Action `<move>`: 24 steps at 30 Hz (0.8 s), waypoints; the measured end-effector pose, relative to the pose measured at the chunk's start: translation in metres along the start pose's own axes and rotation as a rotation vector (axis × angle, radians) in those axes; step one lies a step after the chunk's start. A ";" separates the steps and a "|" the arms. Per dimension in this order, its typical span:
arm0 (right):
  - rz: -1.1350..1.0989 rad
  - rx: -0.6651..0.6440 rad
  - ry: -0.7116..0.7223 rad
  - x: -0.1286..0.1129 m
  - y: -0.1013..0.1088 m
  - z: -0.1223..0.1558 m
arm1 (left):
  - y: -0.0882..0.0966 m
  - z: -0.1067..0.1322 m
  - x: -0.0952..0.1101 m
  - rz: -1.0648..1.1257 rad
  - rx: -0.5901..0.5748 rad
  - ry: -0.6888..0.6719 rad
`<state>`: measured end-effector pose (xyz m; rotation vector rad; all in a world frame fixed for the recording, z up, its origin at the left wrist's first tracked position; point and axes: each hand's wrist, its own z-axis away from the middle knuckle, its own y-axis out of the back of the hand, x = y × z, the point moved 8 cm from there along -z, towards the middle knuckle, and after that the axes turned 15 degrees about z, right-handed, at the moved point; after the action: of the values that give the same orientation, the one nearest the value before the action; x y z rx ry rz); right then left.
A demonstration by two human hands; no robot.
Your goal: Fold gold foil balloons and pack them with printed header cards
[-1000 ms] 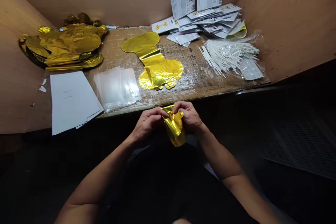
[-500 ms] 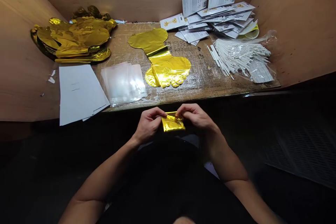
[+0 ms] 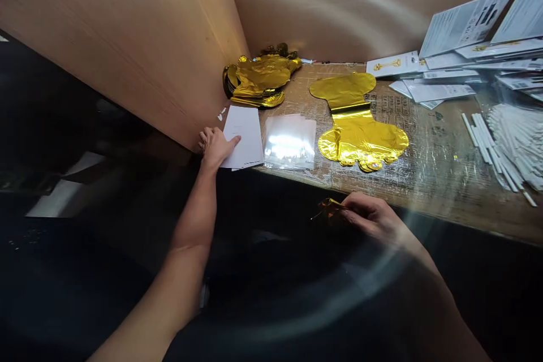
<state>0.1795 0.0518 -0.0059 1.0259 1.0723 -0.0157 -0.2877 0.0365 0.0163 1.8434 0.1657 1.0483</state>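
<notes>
My left hand (image 3: 216, 146) lies at the left edge of a stack of white cards (image 3: 246, 136). Its thumb rests on the top card and its fingers are spread around the side. In my right hand (image 3: 373, 216), pinched between thumb and fingers, is a folded gold foil balloon (image 3: 333, 207), held just in front of the table edge. Clear plastic bags (image 3: 291, 138) lie beside the cards. Right of them a flat gold foil balloon (image 3: 360, 138) is spread out, with a dark fold across its middle.
A pile of gold foil balloons (image 3: 258, 79) sits in the back left corner. Packed cards (image 3: 449, 90) are heaped at the back right, near white sticks (image 3: 515, 141) in clear plastic. Cardboard walls (image 3: 182, 39) enclose the table on the left and back.
The view has turned left. My left hand has let go of the folded foil balloon and moved left onto the white cards. My right hand keeps hold of the balloon.
</notes>
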 end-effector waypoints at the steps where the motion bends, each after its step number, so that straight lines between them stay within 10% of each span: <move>1: -0.003 0.028 0.008 -0.001 -0.001 -0.002 | -0.001 -0.014 -0.015 -0.031 -0.044 0.046; 8: -0.169 0.176 -0.004 -0.014 0.000 -0.016 | 0.025 -0.019 -0.042 0.163 0.083 -0.005; 14: -0.586 0.083 0.094 -0.062 -0.011 -0.042 | 0.019 0.068 0.003 1.148 0.116 -0.038; 20: -0.366 0.209 0.024 -0.061 -0.002 -0.063 | -0.059 0.182 0.095 1.560 -0.502 0.257; 24: -0.173 0.155 -0.053 -0.038 0.014 -0.042 | -0.098 0.189 0.117 1.486 -0.902 0.407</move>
<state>0.1358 0.0721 0.0276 1.0625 1.1220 -0.2685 -0.0487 0.0205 -0.0229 0.6642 -1.4033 1.9694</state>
